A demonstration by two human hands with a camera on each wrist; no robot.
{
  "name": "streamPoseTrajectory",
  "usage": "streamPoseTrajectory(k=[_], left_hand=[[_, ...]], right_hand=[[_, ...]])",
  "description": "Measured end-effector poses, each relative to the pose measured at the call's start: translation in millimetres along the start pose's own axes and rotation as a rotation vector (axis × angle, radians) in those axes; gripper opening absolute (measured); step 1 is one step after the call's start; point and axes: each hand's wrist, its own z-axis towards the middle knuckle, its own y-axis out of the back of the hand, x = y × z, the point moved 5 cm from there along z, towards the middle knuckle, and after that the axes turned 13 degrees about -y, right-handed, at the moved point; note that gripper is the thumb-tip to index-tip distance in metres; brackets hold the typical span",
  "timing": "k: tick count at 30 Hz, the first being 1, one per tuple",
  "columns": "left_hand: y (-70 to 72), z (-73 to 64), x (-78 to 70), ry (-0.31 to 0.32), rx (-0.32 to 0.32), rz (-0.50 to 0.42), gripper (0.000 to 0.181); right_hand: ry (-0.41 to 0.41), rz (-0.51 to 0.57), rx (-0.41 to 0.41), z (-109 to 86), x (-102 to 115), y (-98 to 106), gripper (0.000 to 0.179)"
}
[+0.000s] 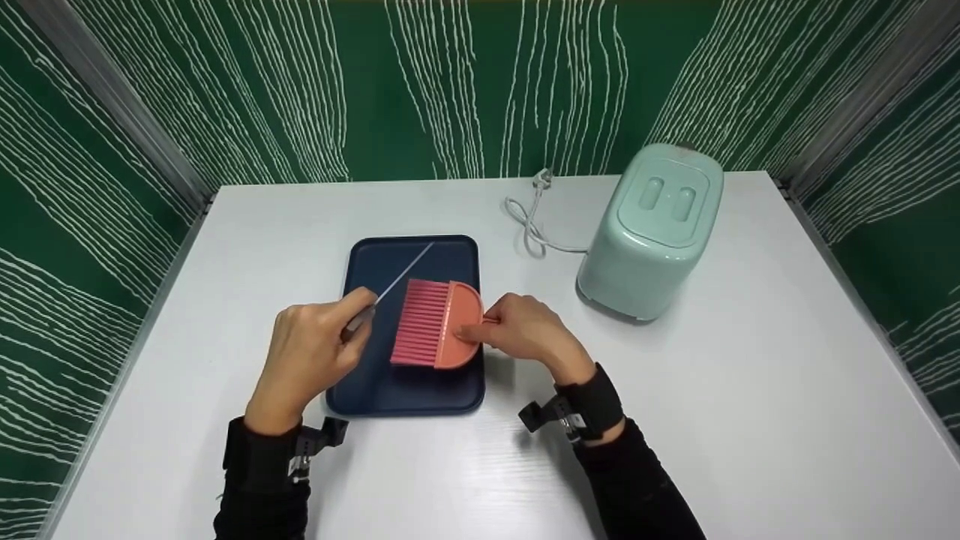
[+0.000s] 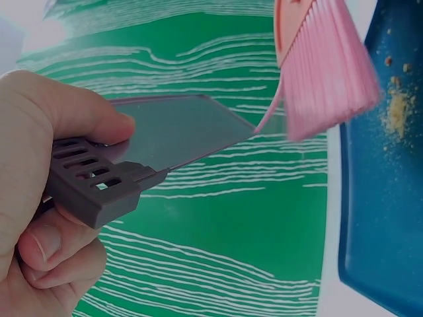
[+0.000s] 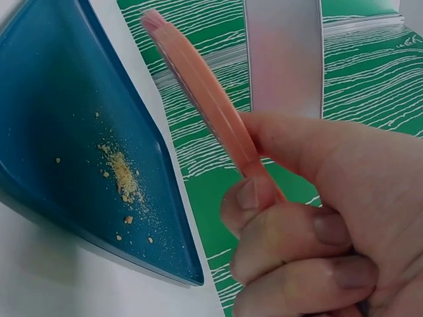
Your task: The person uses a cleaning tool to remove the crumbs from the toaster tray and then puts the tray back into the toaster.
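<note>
My left hand point(image 1: 319, 341) grips the slotted dark grey end of a thin flat metal crumb tray point(image 2: 178, 129). The metal stands nearly edge-on above the navy tray point(image 1: 375, 401) in the head view. An orange brush point(image 1: 459, 341) with pink bristles is in my right hand point(image 1: 529, 330), which pinches it at the handle and the base of its head. Its bristles point(image 2: 327, 72) point left, toward the crumb tray; a stray one reaches its corner in the left wrist view. Yellowish crumbs point(image 3: 124, 175) lie scattered on the navy tray, under the brush.
A mint-green toaster point(image 1: 656, 232) with its lid on stands at the back right of the white table point(image 1: 712, 420). Its white cord and plug point(image 1: 541, 180) lie to its left. Green walls point(image 1: 360, 90) with white lines enclose the table at the back and sides.
</note>
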Motion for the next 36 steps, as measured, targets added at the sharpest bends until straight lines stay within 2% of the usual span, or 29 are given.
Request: streamPoseTrajectory(k=[5, 14, 20, 25, 32, 36], left_hand=[[0.0, -0.9, 2.3, 0.014, -0.005, -0.008, 0.018], [-0.2, -1.2, 3.9, 0.040, -0.007, -0.017, 0.017], [-3.1, -0.1, 1.7, 0.021, 0.016, -0.029, 0.014], [-3.1, 0.1, -0.9, 0.003, 0.019, -0.026, 0.014], [0.2, -0.6, -0.5, -0.002, -0.008, -0.037, 0.016], [1.0, -0.7, 0.6, -0.002, -0.020, -0.043, 0.016]], right_hand=[[-0.008, 0.019, -0.013, -1.8, 0, 4, 0.060], [-0.013, 0.088, -0.110, -4.7, 2, 14, 0.058], [-0.005, 0.090, -0.151, -3.4, 0, 13, 0.058], [-0.024, 0.072, -0.134, -1.2, -1, 10, 0.058], [0.002, 0.013, -0.050, -0.6, 0, 4, 0.060], [-0.011, -0.003, -0.015, -2.5, 1, 3, 0.061]])
